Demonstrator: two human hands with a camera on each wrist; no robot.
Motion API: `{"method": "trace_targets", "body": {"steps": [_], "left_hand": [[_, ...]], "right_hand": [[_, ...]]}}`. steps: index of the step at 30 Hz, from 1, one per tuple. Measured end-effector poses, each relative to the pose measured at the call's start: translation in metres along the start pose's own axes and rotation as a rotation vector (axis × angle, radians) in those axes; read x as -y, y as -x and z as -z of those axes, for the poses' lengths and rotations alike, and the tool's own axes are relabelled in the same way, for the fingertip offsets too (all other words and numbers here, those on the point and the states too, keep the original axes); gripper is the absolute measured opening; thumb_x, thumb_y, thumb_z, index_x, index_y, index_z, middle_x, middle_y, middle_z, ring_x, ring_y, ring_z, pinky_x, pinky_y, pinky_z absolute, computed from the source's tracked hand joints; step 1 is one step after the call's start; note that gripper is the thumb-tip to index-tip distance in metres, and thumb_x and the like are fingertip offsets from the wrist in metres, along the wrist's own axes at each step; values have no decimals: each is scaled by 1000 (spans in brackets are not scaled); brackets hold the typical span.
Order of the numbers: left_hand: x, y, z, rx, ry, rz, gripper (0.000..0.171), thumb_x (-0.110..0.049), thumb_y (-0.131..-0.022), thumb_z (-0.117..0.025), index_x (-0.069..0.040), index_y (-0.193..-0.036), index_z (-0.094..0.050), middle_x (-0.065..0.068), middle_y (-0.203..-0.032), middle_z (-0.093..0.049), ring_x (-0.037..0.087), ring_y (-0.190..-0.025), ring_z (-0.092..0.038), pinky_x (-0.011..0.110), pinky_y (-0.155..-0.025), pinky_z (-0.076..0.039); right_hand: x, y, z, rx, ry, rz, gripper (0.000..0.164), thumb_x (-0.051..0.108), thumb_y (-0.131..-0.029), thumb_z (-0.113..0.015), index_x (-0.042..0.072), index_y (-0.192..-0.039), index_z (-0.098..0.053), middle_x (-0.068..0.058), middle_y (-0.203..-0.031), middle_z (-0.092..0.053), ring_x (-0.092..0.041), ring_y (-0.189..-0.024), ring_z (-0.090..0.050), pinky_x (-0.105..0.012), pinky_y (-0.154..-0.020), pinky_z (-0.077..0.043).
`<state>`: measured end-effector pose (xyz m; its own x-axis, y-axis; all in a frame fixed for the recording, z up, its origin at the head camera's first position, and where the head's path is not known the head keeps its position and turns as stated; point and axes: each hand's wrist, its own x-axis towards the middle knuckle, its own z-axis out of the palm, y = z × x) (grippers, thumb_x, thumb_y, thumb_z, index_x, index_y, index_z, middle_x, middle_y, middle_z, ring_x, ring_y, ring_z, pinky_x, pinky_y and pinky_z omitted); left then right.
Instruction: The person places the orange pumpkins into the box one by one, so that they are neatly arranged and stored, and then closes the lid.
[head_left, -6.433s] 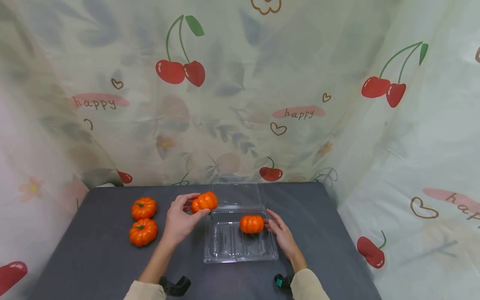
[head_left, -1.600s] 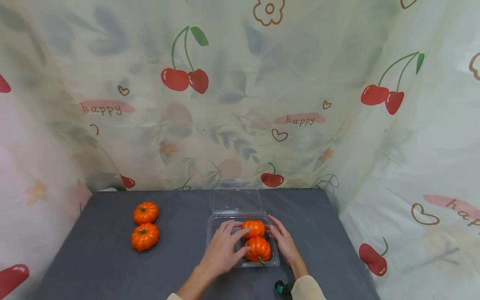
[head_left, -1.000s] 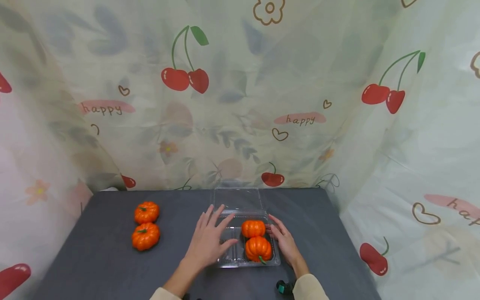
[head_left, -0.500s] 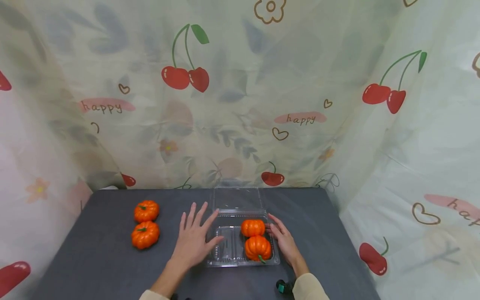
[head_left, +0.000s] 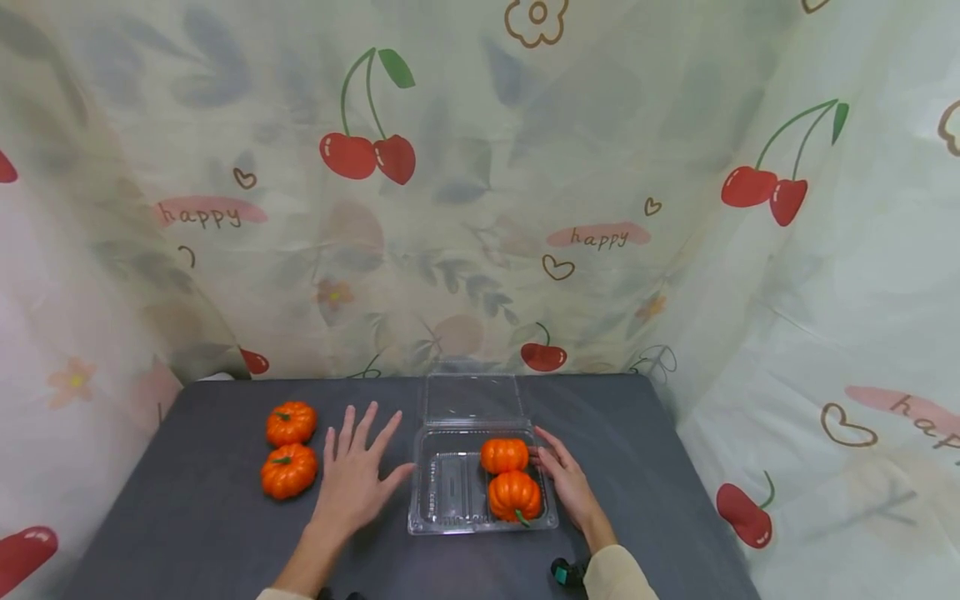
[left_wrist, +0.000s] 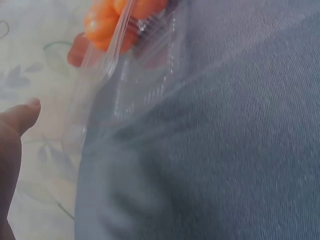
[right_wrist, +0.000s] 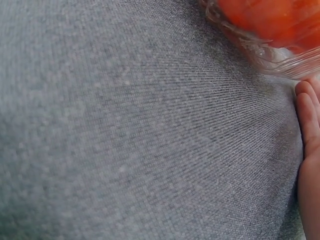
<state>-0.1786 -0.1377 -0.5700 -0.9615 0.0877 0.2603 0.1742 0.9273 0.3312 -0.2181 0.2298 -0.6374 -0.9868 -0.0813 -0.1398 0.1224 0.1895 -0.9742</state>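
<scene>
A clear plastic clamshell box (head_left: 450, 523) lies with its lid (head_left: 472, 398) folded back on the table. Two small orange pumpkins sit one behind the other in its right half: the rear pumpkin (head_left: 504, 456) and the front pumpkin (head_left: 514, 495), whose green stem points forward. My left hand (head_left: 352, 487), fingers spread and holding nothing, is over the table left of the box. Near its fingers are two more pumpkins, a back one (head_left: 291, 422) and a nearer one (head_left: 288, 472). At the box's right wall rests my right hand (head_left: 568, 482), its fingertips against the plastic.
A dark grey cloth covers the table (head_left: 187, 517). Behind it and at both sides hangs a cherry-printed curtain (head_left: 457, 208). The raised lid reaches almost to the table's back edge.
The pumpkin once held in my left hand now lies in the box, in front of the other. My left hand has let go and moved left, off the box. My right hand stays put.
</scene>
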Motion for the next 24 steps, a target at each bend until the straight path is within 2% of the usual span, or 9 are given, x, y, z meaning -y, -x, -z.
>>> {"method": "trace_targets", "body": {"steps": [7,11,17,24], "left_hand": [[18,5,8,4,3,43,86,-60,-86,-73,-36,-159,-35,12,-170,-23,46,-157,-10,73,-121,-9],[31,6,10,-18,15,51,85,-60,-87,-72,-34,-159,-35,14,-169,-24,47,-156,-10,74,-120,-10],[48,8,16,-52,40,95,84,-62,-88,-69,-32,-159,-36,17,-167,-26,51,-153,-14,77,-117,-11],[67,14,25,-89,54,157,82,-61,-91,-66,-30,-160,-34,20,-165,-29,53,-151,-18,77,-115,-11]], "right_hand": [[1,1,-1,-3,8,14,47,43,-107,-49,30,-152,-46,-12,-138,-64,-22,-120,-65,-44,-109,-50],[0,0,-1,-9,13,6,47,44,-106,-50,31,-152,-47,-11,-138,-65,-19,-119,-65,-41,-109,-51],[0,0,0,-7,28,16,50,43,-107,-49,26,-154,-45,-14,-139,-64,-18,-118,-65,-35,-105,-52],[0,1,-1,-14,8,7,46,42,-107,-49,30,-152,-47,-12,-138,-65,-23,-120,-64,-39,-108,-51]]}}
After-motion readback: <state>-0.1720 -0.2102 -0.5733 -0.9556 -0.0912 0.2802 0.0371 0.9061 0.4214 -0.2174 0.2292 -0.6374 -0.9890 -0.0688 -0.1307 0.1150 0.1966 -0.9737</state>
